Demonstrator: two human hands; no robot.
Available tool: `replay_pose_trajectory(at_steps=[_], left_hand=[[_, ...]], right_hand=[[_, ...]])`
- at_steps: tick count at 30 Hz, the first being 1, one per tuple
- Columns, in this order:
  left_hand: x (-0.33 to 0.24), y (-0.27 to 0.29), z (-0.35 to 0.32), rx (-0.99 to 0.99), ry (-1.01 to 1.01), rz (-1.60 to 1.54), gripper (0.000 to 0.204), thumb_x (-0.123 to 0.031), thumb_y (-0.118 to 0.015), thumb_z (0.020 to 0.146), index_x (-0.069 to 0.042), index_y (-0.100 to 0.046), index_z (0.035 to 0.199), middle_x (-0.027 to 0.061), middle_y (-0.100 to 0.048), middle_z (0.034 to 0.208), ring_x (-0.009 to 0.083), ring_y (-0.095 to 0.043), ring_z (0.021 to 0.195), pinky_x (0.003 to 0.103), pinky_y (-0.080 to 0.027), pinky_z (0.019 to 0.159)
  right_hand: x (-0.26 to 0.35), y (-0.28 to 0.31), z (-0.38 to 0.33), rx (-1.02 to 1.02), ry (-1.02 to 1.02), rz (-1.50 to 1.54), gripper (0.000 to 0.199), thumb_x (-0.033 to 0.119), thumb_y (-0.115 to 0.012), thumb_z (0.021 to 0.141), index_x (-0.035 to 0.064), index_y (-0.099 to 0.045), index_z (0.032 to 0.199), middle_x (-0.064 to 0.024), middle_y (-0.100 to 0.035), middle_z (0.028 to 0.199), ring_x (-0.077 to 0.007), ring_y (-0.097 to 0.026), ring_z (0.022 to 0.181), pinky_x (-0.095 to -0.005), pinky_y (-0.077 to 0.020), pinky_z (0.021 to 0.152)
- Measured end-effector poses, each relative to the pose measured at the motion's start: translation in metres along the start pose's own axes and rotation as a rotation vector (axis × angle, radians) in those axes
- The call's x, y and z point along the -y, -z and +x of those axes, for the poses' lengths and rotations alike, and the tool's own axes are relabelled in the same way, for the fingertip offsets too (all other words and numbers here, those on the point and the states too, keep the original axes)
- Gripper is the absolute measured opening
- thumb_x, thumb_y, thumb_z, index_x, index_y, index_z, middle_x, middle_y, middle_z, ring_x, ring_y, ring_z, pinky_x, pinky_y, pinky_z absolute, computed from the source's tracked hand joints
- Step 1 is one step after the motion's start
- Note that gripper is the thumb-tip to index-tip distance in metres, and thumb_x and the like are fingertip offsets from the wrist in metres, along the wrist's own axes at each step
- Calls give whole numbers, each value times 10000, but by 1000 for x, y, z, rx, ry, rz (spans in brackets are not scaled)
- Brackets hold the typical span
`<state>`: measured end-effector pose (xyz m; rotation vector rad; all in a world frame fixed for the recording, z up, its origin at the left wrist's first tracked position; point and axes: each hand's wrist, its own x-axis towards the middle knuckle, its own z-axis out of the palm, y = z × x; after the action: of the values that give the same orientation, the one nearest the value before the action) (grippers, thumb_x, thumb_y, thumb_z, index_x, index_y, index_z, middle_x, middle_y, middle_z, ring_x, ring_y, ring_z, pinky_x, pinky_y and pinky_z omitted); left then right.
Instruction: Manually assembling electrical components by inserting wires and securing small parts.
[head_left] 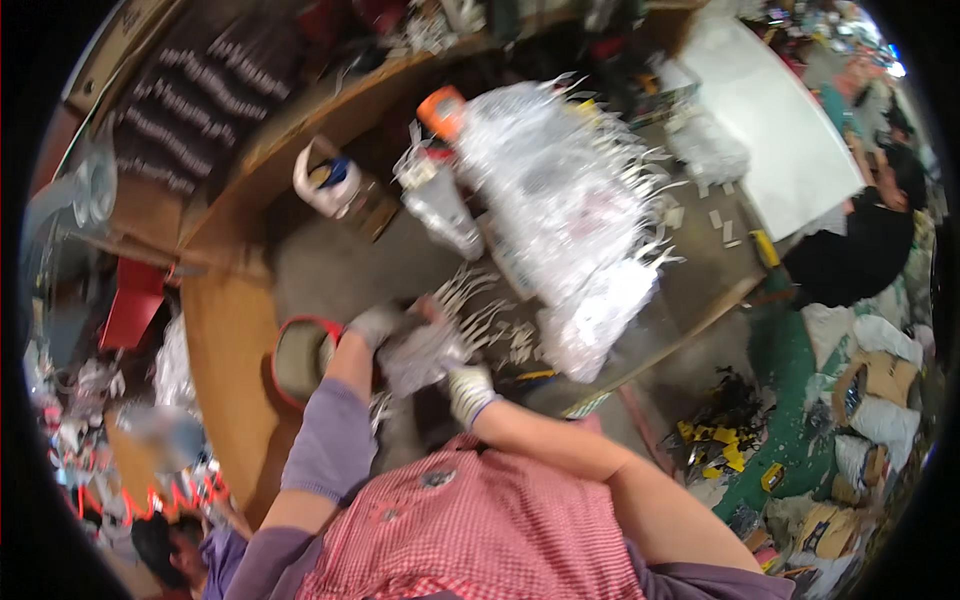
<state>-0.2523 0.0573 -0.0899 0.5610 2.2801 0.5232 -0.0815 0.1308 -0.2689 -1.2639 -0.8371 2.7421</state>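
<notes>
One bag [412,362], at the table's [318,262] near side, is held between the left hand [378,326] and right hand [470,396]. A slack grip could let the strips [478,312] jutting at its far side slip, perhaps into the bin [298,352] at left.

Worktop [320,258]: bag pile [560,190] ahead-right of hands [470,395], smaller bag [442,212] just left of pile, round container [322,185] further left. Strapped bag [415,358] between hands; bucket [298,362] just left of them.
</notes>
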Motion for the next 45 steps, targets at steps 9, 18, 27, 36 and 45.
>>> replay_pose_trajectory(at_steps=[9, 18, 27, 36, 45], left_hand=[[52, -46, -6, -227, 87, -96, 765, -425, -814, 698, 18, -572, 1273, 222, -627, 1259, 313, -604, 1153, 374, -472, 973], [44, -71, -56, -205, 226, -1036, 566, -219, -782, 796, -24, -573, 1285, 112, -680, 1141, 280, -656, 1024, 416, -541, 887], [60, -121, -70, -257, 178, -1602, 498, -193, -751, 805, -52, -581, 1251, 106, -683, 1078, 268, -673, 935, 407, -559, 863], [53, -121, -90, -191, 171, -1758, 575, -282, -766, 788, -46, -564, 1272, 89, -669, 1120, 279, -660, 990, 418, -536, 926], [-8, -109, -184, -276, -10, -1794, 809, -488, -791, 742, -63, -506, 1369, 109, -609, 1272, 279, -601, 1163, 435, -501, 1018]], right_hand=[[48, -52, -67, -236, -145, -199, 475, 54, -803, 777, 78, -539, 1171, -70, -622, 946, -204, -621, 750, -311, -540, 558], [53, -47, -52, -141, -253, -311, 276, 175, -731, 865, 88, -623, 1104, -61, -651, 943, -198, -614, 812, -348, -525, 631], [63, -40, -61, 22, 253, -1114, 372, 287, -661, 894, 27, -629, 1158, -180, -694, 1021, -349, -640, 945, -413, -505, 855], [49, -20, -27, -2, 261, -1062, 573, 222, -793, 796, -43, -551, 1243, -197, -671, 1134, -311, -647, 1034, -395, -500, 925], [132, -48, -150, 574, 220, -631, 486, 135, -702, 894, 9, -504, 1320, -64, -618, 1266, -162, -575, 1124, -297, -447, 997]])
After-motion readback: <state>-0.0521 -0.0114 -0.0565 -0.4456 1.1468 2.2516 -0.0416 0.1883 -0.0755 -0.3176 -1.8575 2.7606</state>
